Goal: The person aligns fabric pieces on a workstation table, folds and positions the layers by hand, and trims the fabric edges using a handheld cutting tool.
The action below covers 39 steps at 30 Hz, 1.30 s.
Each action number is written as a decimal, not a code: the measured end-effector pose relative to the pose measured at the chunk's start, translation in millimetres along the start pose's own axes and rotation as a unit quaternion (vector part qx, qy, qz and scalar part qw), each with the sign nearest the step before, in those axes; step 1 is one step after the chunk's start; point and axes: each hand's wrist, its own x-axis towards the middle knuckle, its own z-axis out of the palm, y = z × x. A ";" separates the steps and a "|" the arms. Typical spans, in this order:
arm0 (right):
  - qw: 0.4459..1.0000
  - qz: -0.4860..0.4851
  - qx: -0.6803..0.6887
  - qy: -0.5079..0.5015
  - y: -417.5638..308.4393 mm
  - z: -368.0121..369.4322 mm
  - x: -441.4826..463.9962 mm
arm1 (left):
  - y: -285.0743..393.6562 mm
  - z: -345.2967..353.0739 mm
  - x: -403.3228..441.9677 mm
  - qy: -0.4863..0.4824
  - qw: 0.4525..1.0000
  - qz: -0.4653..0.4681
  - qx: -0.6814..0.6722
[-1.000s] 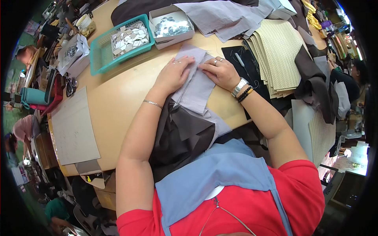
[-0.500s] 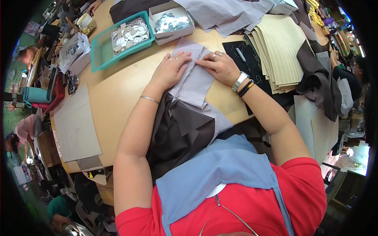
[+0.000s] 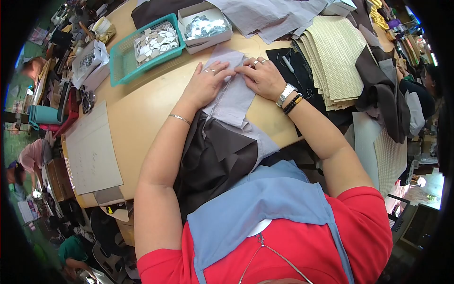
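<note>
- From my distant seat, I judge that the first danger is a slip of the grey-lilac cloth [image 3: 239,102]: it lies on the smooth desk [image 3: 135,123], and only the two hands seem to steady it.
- The dark cloth [image 3: 213,165] hangs past the near edge of the desk toward the lap. Its weight could pull the lilac piece nearer and make the long fold crooked; I cannot tell whether the two are joined.
- The edges of the lilac cloth look frayed to me, so a loose thread could catch on a ring or on the watch [image 3: 285,94].
- A careless right elbow or wrist could also disturb the black sheet [image 3: 302,87], with the small pale-handled tool [image 3: 288,64] on it, just to the right.
- The lilac cloth is under the fingers, on the desk, between my two forearms; its far end reaches past the fingertips, near the white box [image 3: 208,46].
- My left hand [image 3: 206,84] rests palm down on its left side, fingers a little bent.
- My right hand [image 3: 265,79] comes from the right, index finger and thumb bent at the fold; whether either hand pinches the cloth, I cannot tell.
</note>
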 end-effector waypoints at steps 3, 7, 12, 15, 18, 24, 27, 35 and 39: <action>1.000 0.017 -0.014 -0.007 -0.8 -0.6 -0.3 | -0.2 0.7 0.5 -0.006 1.000 -0.003 0.008; 1.000 0.014 -0.017 -0.002 0.3 0.2 -0.6 | 0.9 1.4 0.6 0.008 1.000 0.009 0.029; 1.000 0.012 -0.020 -0.001 0.1 -0.1 -0.4 | 4.3 2.3 1.8 0.036 0.996 0.039 0.068; 0.999 0.031 -0.035 -0.008 -1.6 -0.6 0.0 | 2.4 1.6 3.0 0.028 0.997 0.035 0.057; 0.997 0.061 -0.051 -0.012 -3.0 -1.4 -0.2 | 1.5 2.9 3.5 0.019 0.997 0.020 0.066; 0.992 0.092 -0.088 -0.017 -2.3 0.3 -0.1 | 4.3 0.8 3.3 0.004 0.998 0.012 0.067; 0.988 0.109 -0.105 -0.021 -3.1 0.1 0.2 | 5.1 1.5 3.8 0.024 0.996 0.013 0.082; 0.981 0.154 -0.113 -0.015 -3.6 1.6 0.8 | 5.7 0.5 3.4 0.010 0.996 0.005 0.087; 0.998 0.055 -0.023 0.020 2.0 0.0 -2.7 | 4.8 0.4 3.4 -0.006 0.996 0.002 0.094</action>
